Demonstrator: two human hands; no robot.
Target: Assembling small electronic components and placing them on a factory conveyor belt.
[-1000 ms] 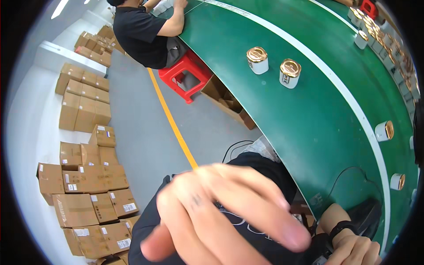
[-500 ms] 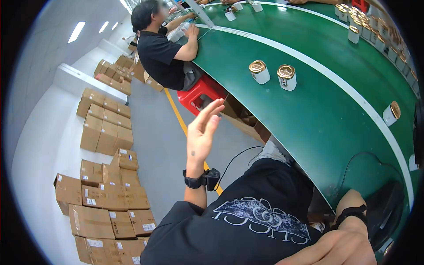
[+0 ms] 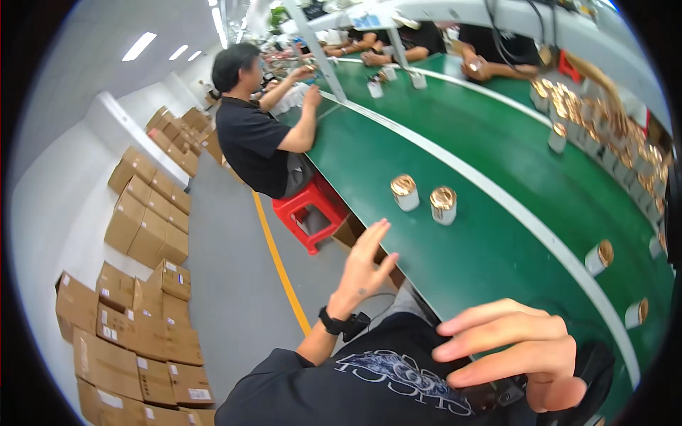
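While both hands hang empty with fingers spread, the left hand (image 3: pixel 364 270) nears the green counter (image 3: pixel 497 234) edge, the right hand (image 3: pixel 522 351) hovering lower, two gold-topped cans (image 3: pixel 424 199) beyond.

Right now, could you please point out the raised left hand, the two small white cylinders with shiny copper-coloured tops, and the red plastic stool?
raised left hand (image 3: pixel 364 264), head view, on the palm.
two small white cylinders with shiny copper-coloured tops (image 3: pixel 404 192), head view, on the left one's side.
red plastic stool (image 3: pixel 310 206), head view, on its seat.

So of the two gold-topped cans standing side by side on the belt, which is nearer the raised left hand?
The left can, nearer the belt's edge; the left hand is raised just below it, while the other can stands farther right.
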